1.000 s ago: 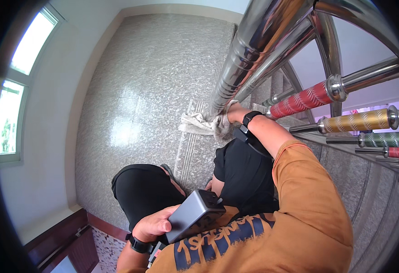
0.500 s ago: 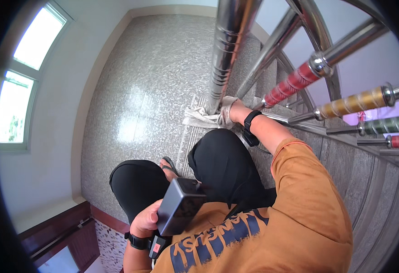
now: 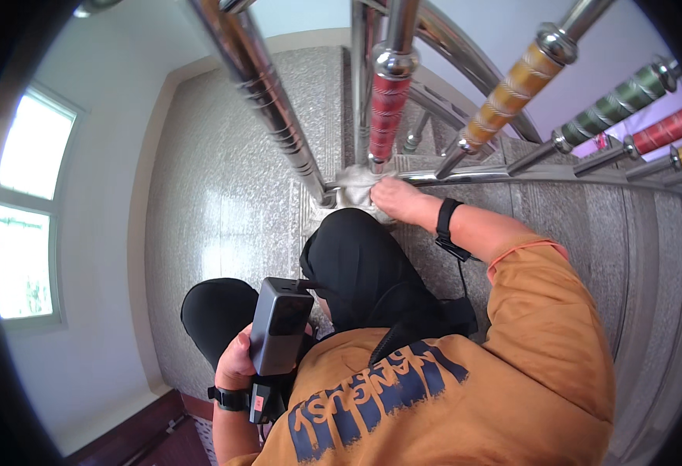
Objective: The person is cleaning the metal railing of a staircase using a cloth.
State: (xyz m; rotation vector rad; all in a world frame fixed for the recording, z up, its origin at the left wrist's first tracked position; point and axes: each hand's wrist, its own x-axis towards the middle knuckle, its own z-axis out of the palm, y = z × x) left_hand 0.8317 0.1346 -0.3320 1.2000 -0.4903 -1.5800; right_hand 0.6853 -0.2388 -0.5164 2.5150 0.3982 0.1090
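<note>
My right hand [image 3: 400, 199] grips a whitish cloth [image 3: 354, 183], bunched at the foot of the stair railing. The cloth lies against the low metal rail [image 3: 469, 175], beside the base of the thick shiny steel post [image 3: 269, 97] and below a baluster with a red sleeve [image 3: 390, 109]. Part of the cloth is hidden behind my knee, and some of my fingertips are covered. Close to my body, my left hand [image 3: 237, 359] is wrapped round a dark grey, box-shaped power bank [image 3: 281, 330], with a plug at its top end.
More balusters with yellow [image 3: 518, 87] and green [image 3: 613, 109] sleeves run off to the right. Stone steps [image 3: 613, 256] curve down the right side. A speckled landing floor [image 3: 232, 147] spreads out at left, bordered by a white wall [image 3: 108, 256] with a window [image 3: 26, 256].
My view has turned right, so the post now leans left. My right hand and the cloth have moved from the thick post's base to the rail by the red baluster. My left hand still holds the power bank.
</note>
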